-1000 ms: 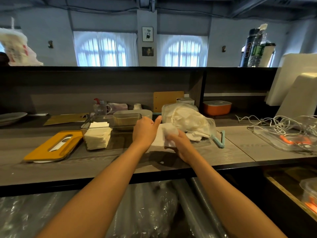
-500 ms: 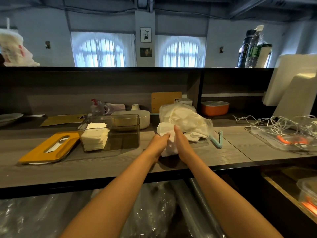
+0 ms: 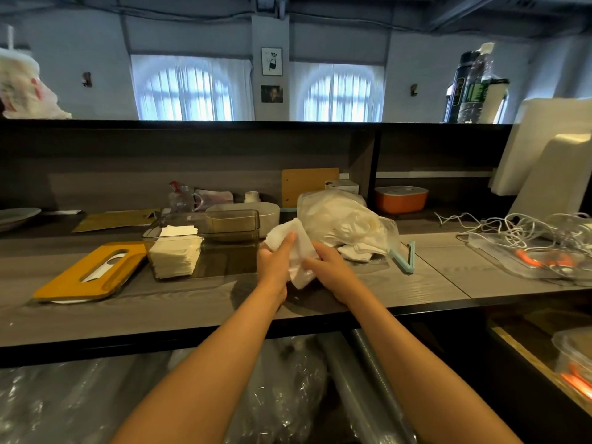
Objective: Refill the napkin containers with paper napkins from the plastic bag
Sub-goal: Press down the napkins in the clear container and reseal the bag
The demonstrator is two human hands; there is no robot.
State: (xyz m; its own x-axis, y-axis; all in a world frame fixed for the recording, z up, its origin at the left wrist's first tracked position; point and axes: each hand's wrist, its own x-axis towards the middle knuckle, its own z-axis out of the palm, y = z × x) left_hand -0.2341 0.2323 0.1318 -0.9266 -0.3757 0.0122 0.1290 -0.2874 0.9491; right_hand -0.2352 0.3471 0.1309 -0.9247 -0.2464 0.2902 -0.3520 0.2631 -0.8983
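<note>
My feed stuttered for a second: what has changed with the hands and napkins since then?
Both hands, left and right, have lifted the napkin bundle off the counter, leftward from the plastic bag, both gripping it. The clear container, its napkin stack and the yellow lid stayed put.

Readable text: none
Bottle (image 3: pixel 476 88) label: green, its print too blurred to read
Wall pictures (image 3: pixel 271 61): too small to show any lettering

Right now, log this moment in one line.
step: refill | left hand + right hand: gripping napkin bundle | container: part-filled | bag: beside
</note>
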